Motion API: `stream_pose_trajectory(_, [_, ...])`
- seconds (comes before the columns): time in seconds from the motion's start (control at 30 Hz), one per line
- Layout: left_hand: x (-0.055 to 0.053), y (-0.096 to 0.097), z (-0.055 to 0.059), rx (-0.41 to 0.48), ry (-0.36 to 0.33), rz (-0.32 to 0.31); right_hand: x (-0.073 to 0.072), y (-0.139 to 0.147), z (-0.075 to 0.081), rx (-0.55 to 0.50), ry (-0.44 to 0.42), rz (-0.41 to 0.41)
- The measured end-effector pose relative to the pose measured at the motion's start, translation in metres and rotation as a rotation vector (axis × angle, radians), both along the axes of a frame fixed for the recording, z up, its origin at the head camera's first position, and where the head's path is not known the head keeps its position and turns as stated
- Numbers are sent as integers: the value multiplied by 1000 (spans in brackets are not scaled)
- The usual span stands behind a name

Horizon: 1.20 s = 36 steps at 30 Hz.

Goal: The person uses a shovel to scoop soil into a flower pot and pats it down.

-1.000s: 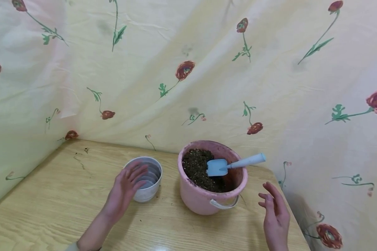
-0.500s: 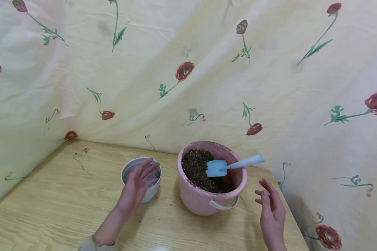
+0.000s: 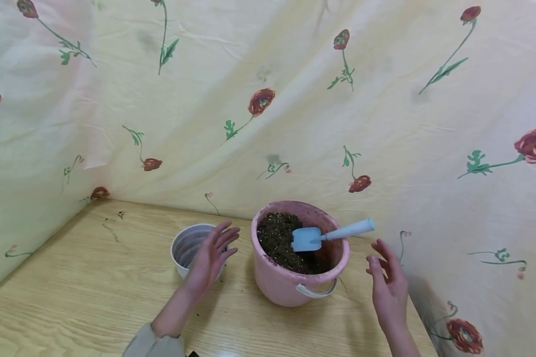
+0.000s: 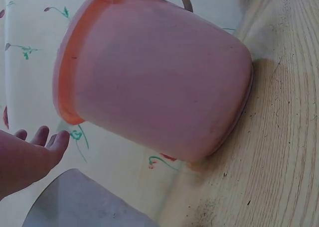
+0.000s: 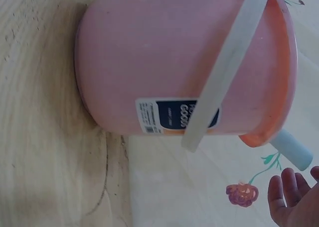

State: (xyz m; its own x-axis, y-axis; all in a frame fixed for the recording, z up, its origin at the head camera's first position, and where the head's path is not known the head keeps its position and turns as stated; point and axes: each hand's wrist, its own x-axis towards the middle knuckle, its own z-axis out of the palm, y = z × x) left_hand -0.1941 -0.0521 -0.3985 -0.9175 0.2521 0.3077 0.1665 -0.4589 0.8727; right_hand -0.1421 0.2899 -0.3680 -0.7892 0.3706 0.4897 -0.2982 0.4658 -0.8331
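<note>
A pink bucket (image 3: pixel 279 285) of dark soil (image 3: pixel 277 235) stands upright on the table. Across its mouth lies a light blue hand trowel (image 3: pixel 306 239), blade on the soil and handle sticking out past the right rim. My left hand (image 3: pixel 210 260) is between the white pot (image 3: pixel 185 245) and the bucket, fingers spread and holding nothing; it covers part of the pot in the head view. On the bucket's other side my right hand (image 3: pixel 388 287) is raised with fingers loosely bent, below the trowel's handle end and apart from it.
The wooden table (image 3: pixel 80 282) meets a flower-patterned cloth (image 3: pixel 196 124) at the back and sides. A white bucket handle (image 5: pixel 227 70) hangs down in front of a label. Bits of soil (image 4: pixel 224 174) are scattered near the bucket.
My left hand has moved right, from over the pot toward the bucket. My right hand has risen slightly. Bucket, trowel and pot stay in place.
</note>
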Motion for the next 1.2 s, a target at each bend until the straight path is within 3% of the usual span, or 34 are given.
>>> stream_pose_trajectory(0.17, [-5,4,0,-11,-35,17,-7,2,9,17,-19,8])
stream_pose_trajectory(0.43, [-11,15,-4,-24,-30,65,-15,5,15,98,9,14])
stream_pose_trajectory(0.8, [-18,33,-2,-62,-15,103,-30,20,30,382,62,29])
stream_pose_trajectory(1.2, [-27,43,-1,-47,-51,105,-50,32,54,622,92,159])
